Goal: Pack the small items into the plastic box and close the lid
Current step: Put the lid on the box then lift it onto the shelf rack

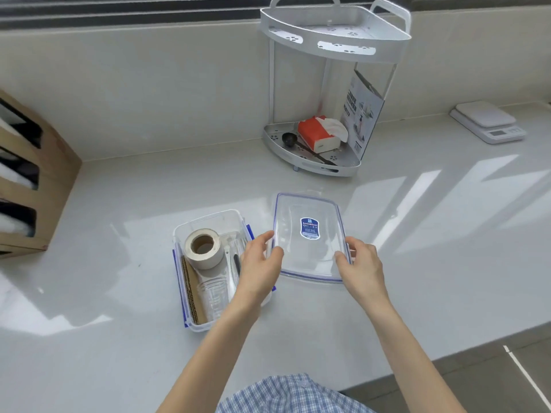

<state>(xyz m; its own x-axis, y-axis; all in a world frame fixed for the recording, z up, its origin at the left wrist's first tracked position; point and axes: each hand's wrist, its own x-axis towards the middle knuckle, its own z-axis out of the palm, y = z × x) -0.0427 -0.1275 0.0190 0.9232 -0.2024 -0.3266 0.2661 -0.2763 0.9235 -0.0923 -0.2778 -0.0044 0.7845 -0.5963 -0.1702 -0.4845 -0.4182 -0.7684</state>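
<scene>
Already the plastic box (pixel 208 222) sat packed near the front edge of the counter (pixel 119 204), holding a roll of tape (pixel 204 248), a strip of cardboard (pixel 192 290), a clear cup (pixel 213 293) and what looked like a pen or two. Its lid (pixel 310 236) lay just beside it to the right, off the box. The left hand (pixel 259 263) was clamped on the lid's near left edge and the right hand (pixel 359 263) on its near right edge. Packing looked finished; seating the lid and snapping the blue latches (pixel 179 281) seemed to be left. Farther back stood a white corner rack (pixel 334 34), with a small scale (pixel 489 122) toward the far right corner.
</scene>
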